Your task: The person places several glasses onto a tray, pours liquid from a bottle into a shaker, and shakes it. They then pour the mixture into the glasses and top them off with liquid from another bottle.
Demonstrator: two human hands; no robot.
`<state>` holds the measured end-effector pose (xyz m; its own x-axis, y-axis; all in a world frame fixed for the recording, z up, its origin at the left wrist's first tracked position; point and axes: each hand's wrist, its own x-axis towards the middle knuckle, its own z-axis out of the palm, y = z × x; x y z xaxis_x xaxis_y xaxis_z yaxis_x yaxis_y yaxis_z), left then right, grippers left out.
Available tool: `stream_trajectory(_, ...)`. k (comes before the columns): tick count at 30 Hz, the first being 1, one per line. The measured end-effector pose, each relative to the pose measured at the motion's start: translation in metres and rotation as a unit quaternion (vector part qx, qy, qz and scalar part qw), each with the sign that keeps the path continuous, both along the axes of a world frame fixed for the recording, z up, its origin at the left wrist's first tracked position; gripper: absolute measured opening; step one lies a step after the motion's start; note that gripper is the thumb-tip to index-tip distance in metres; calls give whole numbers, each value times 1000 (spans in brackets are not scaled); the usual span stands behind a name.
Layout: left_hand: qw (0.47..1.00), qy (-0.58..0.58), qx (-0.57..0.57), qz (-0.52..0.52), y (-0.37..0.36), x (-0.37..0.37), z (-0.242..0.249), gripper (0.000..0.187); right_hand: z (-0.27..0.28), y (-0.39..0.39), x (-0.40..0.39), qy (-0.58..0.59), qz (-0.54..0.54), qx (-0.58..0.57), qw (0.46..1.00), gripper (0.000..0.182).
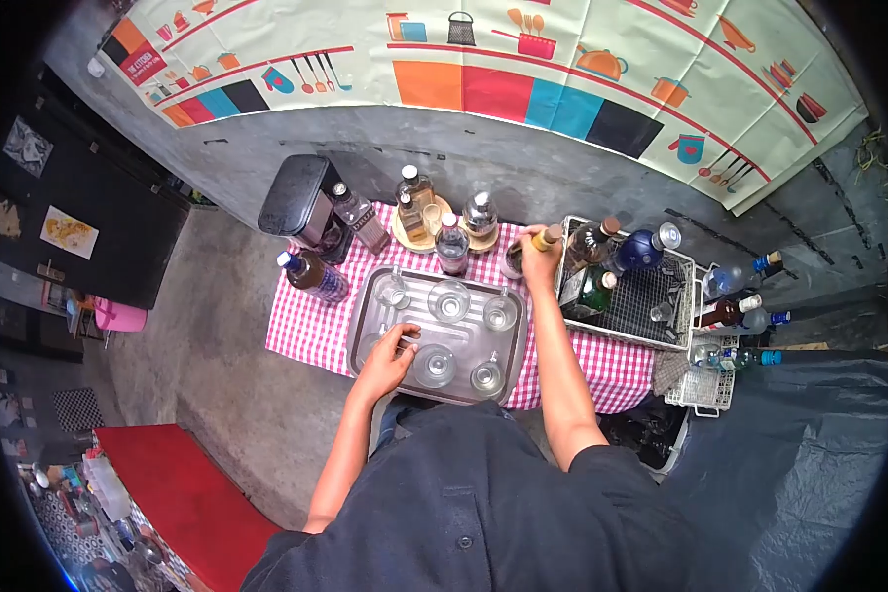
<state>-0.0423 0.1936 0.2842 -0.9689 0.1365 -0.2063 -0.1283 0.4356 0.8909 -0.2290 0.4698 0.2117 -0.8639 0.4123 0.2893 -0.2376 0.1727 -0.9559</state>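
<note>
Several clear glasses, among them a round one (449, 301), stand on a grey tray (357, 321) on the checkered cloth. Over the tray's left part is my left hand (389, 363), fingers apart and curved, beside a glass (434, 365); it covers part of the tray's left side. My right hand (541, 259) is wrapped round the neck of a bottle with a gold top (548, 237), between the tray and the wire basket (627, 335). Most of that bottle is hidden by the hand.
Bottles with a black coffee machine (301, 202) line the table's back left. More bottles, including a blue one (646, 249) and a green one (592, 291), stand in the basket. Further bottles lie to its right. A red surface (187, 488) is at lower left.
</note>
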Motion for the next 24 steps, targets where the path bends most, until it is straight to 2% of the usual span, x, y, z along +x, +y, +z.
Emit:
stream_trajectory(2,1000,3,-16,5,-2,0,1,31,14,4,-1,-19,-21,-56,998,7)
stream_trajectory(4,1000,8,-6,18,-7,2,-2,31,25,9,0,32,-9,-74,997,10)
stream_trajectory(6,999,-15,0,29,-14,3,-7,31,46,13,8,46,21,-154,987,12)
stream_trajectory(8,999,-13,11,37,-17,5,-9,31,69,20,14,61,20,-141,988,12)
stream_trajectory(10,999,-9,8,38,-18,5,-6,30,96,25,23,83,32,-184,979,10)
stream_trajectory(17,999,-1,30,15,-5,-5,6,26,178,51,77,148,177,-292,928,12)
stream_trajectory(22,998,34,56,-25,12,-16,24,25,198,55,118,127,242,-330,904,11)
stream_trajectory(23,996,12,74,-40,14,-18,28,35,199,55,126,116,259,-336,898,10)
stream_trajectory(24,996,7,76,-39,19,-18,39,35,198,52,133,113,262,-339,896,10)
